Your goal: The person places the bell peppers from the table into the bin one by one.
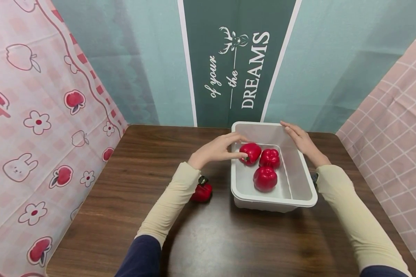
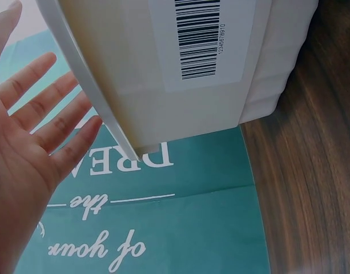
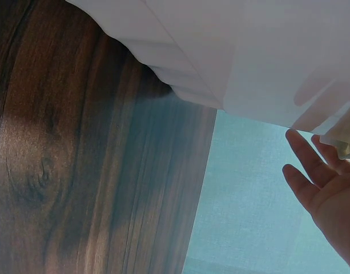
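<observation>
A white plastic bin holds three red bell peppers: one at the far left, one at the far right and one nearer me. My left hand reaches over the bin's left rim, its thumb and fingers spread by the far-left pepper. In the left wrist view its fingers look fairly straight, and nothing shows in its grasp. My right hand rests along the bin's right rim near the far corner, fingers extended. Another red bell pepper lies on the table left of the bin, partly hidden by my left sleeve.
The brown wooden table extends left of the bin and in front of it. A teal curtain with white lettering hangs behind, and pink patterned cloths flank both sides. A barcode label is on the bin's outer wall.
</observation>
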{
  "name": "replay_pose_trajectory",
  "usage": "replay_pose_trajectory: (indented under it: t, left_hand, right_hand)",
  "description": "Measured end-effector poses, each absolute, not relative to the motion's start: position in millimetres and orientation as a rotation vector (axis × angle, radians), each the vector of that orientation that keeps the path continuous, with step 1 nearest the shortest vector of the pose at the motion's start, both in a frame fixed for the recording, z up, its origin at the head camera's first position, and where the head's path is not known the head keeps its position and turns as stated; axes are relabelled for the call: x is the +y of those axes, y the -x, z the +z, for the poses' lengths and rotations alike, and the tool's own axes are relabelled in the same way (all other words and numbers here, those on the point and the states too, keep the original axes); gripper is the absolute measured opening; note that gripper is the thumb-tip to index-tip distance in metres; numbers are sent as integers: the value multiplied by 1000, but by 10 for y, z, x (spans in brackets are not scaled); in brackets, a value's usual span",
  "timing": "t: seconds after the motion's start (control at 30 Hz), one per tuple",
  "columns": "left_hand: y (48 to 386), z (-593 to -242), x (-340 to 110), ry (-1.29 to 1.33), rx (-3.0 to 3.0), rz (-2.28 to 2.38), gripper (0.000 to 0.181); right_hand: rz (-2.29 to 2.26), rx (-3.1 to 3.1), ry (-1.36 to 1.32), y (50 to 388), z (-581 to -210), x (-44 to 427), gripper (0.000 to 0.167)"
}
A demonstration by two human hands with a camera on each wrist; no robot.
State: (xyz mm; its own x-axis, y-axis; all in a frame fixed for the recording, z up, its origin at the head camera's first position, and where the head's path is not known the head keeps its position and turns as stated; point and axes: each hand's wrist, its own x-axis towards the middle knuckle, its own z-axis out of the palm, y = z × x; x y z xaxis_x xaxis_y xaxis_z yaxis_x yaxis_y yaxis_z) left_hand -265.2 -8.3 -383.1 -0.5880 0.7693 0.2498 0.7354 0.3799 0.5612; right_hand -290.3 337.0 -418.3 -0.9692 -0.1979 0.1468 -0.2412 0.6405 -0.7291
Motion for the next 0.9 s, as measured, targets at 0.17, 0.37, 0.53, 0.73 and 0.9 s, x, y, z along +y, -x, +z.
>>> replay_pose_trajectory:
  t: [0.17,0.37,0.53,0.73,0.9]
  left_hand:
    - [2671,-3791,-67,-1382,2561,1012,57]
    - [2691,-3740,-52,-1317,2585,1000,58]
    - [2694,-3732,-59,-1307,2600,991,58]
    - [2688,-3708,-81,-1324,2599,1034,57]
    - [2677,-3704,-108,-1322,2600,1045,57]
  right_hand:
    - [1260,-2816,-380,2955,-4146,3397,51]
    - [1274,-2846,-388,3005,-4093,3425,51]
    - [1277,-2854,-382,3007,-4063,3427,51]
    - [1275,-2853,-387,3008,-4050,3430,51]
    - [1273,-2859,-383,3013,-4036,3435,51]
